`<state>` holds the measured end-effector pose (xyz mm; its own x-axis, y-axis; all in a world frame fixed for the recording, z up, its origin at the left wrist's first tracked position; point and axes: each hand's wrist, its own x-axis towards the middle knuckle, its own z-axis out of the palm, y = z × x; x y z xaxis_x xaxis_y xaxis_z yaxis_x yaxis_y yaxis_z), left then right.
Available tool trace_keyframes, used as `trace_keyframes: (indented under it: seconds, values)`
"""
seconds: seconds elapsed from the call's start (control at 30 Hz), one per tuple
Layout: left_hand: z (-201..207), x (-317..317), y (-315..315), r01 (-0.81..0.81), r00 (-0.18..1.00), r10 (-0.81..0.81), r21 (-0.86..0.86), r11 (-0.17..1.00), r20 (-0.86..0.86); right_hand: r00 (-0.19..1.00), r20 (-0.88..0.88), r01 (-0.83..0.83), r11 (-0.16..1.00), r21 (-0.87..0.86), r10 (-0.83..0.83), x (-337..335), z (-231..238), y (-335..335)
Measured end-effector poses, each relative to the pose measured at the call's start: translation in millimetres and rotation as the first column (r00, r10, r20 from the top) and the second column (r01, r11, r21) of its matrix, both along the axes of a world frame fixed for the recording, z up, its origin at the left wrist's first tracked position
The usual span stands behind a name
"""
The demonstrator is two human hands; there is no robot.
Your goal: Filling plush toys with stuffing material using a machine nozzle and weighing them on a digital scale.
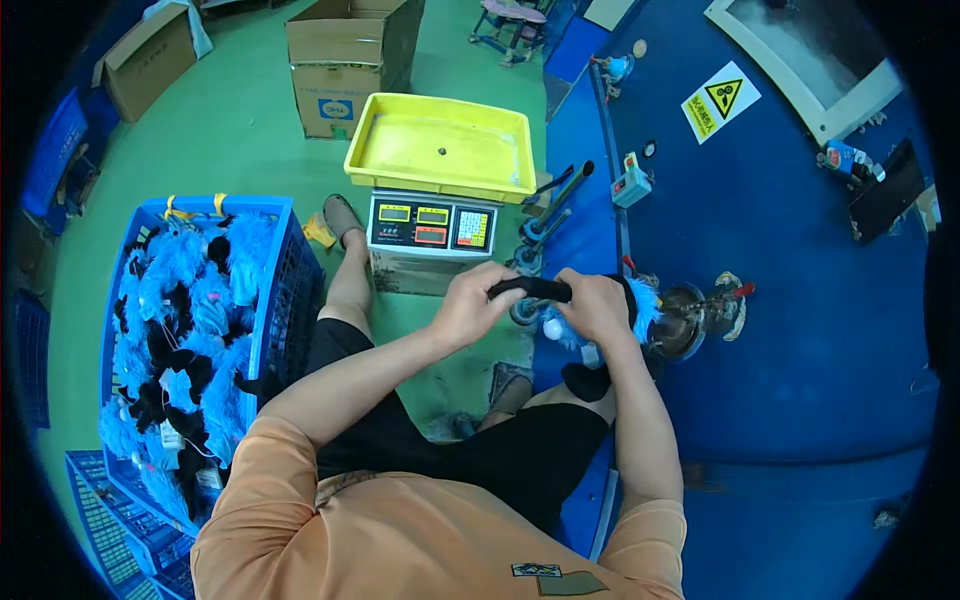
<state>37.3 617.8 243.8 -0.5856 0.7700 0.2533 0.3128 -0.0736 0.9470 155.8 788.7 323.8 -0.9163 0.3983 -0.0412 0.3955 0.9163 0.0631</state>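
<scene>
My left hand (pixel 472 306) and my right hand (pixel 598 302) are closed on a black fabric limb (pixel 530 289), stretched between them. It seems to belong to the blue and black plush toy (pixel 646 306), whose fluffy blue body shows beyond my right hand. A white ball (pixel 553 328) and a black foot-like part (pixel 586 381) hang below that hand. Beside the toy, a round metal nozzle (pixel 680 322) with a red-tipped lever juts from a blue machine (pixel 800 340). My right hand hides much of the toy, so whether it sits on the nozzle is unclear.
At my left stands a blue crate (pixel 277 300) full of similar plush toys. Ahead, a yellow tray (pixel 440 186) rests on a digital scale (pixel 430 222). Behind it are cardboard boxes (pixel 335 80). Upright metal rods (pixel 560 205) stand along the machine's edge.
</scene>
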Motion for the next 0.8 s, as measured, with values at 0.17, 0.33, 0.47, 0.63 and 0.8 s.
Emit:
trace_keyframes:
  seconds: [0.17, 0.33, 0.47, 0.63, 0.8]
  values:
    - [-6.7, -3.0, -12.2, -0.018, 0.957, 0.022, 0.016, 1.0, -0.288, 0.997, 0.066, -0.028, 0.998, -0.063, 0.032, -15.3, 5.9, -12.9]
    - [-3.2, -5.4, -16.1, -0.082, 0.572, 0.04, 0.008, 0.997, 0.82, 0.987, -0.109, -0.115, 0.993, 0.018, 0.117, -12.5, -1.6, -17.1]
    - [14.9, 15.5, -1.5, -0.016, 0.238, -0.222, 0.232, 0.973, 0.946, 0.979, -0.156, -0.109, 0.981, 0.163, 0.135, 33.1, -19.9, 37.0]
    - [7.8, 20.8, 12.0, 0.007, 0.449, -0.151, 0.166, 0.986, 0.88, 0.992, -0.105, -0.057, 0.992, 0.109, 0.068, 24.5, -10.8, 21.9]
    - [-10.7, 18.3, -5.1, 0.01, 0.749, -0.088, 0.123, 0.992, 0.656, 0.995, -0.051, -0.074, 0.991, 0.11, 0.08, 2.5, -5.8, -2.8]
